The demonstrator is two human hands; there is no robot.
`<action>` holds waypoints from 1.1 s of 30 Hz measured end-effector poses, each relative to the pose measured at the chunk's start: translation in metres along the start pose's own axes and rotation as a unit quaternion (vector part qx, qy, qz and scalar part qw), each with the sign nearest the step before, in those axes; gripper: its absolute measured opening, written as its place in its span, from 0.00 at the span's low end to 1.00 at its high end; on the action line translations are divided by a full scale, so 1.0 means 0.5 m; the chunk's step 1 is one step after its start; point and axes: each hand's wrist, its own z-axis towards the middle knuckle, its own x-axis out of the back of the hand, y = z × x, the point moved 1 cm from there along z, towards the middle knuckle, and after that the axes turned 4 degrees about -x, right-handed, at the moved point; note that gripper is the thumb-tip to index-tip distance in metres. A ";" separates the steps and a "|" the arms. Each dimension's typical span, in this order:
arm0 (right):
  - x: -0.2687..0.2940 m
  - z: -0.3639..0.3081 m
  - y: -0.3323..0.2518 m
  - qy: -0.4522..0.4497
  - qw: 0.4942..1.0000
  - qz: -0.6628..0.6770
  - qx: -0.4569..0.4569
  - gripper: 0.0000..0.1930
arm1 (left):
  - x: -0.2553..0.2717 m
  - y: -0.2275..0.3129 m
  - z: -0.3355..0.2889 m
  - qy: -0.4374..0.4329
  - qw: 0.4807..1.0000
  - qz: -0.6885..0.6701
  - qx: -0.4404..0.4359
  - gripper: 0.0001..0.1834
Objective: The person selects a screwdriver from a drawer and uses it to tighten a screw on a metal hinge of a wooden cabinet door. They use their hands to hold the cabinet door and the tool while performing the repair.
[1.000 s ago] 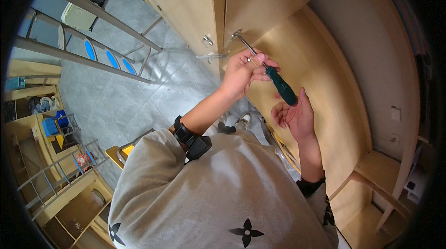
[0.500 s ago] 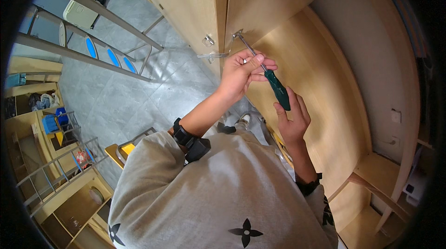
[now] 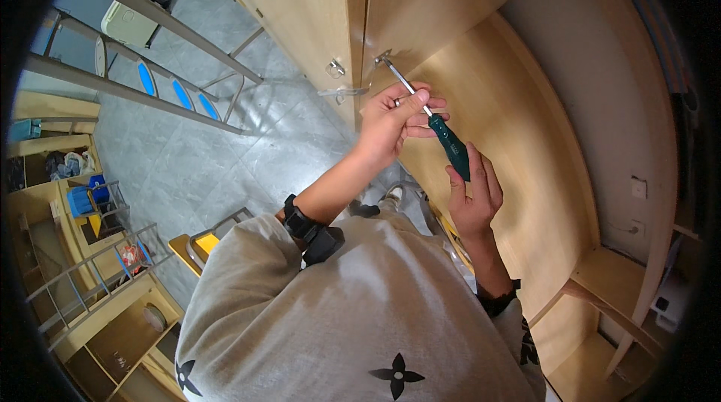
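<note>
A screwdriver point(image 3: 451, 148) with a dark green handle and a metal shaft slants up and left. Its tip meets a small metal fitting point(image 3: 382, 57) on the wooden cabinet panel. My left hand point(image 3: 392, 118) pinches the shaft just above the handle, thumb on top and the other fingers behind. At the handle's butt end, my right hand point(image 3: 475, 193) grips it between thumb and fingers. Left of the fitting, a metal hinge part point(image 3: 336, 69) sits on the cabinet door point(image 3: 308, 8), with a clear or metallic strip point(image 3: 342, 92) below it.
A metal stepladder point(image 3: 161, 30) with blue treads stands at the left. Wooden shelving point(image 3: 105, 349) and another ladder-like rail point(image 3: 94, 282) lie at the lower left. A wooden board point(image 3: 526, 139) curves along the right, beside a wall socket point(image 3: 639, 188). A yellow-topped stool point(image 3: 188, 248) is near my left elbow.
The screwdriver's handle has turned about its axis, its markings now facing differently. Both hands stay almost in place, and the tip remains at the fitting.
</note>
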 end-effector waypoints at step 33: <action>0.026 0.015 0.017 -0.176 0.566 0.601 -0.536 0.18 | 0.010 -0.006 0.011 -0.022 0.999 0.018 -0.029 0.09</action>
